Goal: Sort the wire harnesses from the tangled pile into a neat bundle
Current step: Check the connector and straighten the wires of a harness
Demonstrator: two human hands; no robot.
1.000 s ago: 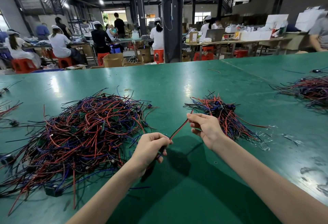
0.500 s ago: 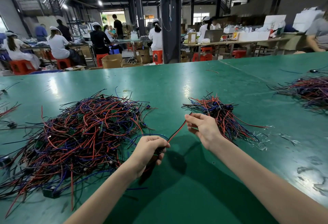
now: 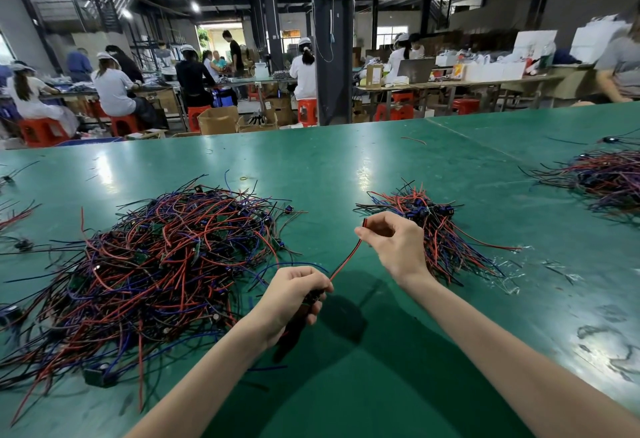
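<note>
red-black harness (image 3: 346,257) stretched between gripping left hand (image 3: 294,293) and pinching right hand (image 3: 394,247)

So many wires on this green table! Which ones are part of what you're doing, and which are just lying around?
In the job: tangled pile; sorted bundle; red-and-black harness, gripped by the left hand and pinched by the right hand.
Just lying about: far pile at the right edge; loose wires at the left edge; rubber band; plastic scraps.
</note>
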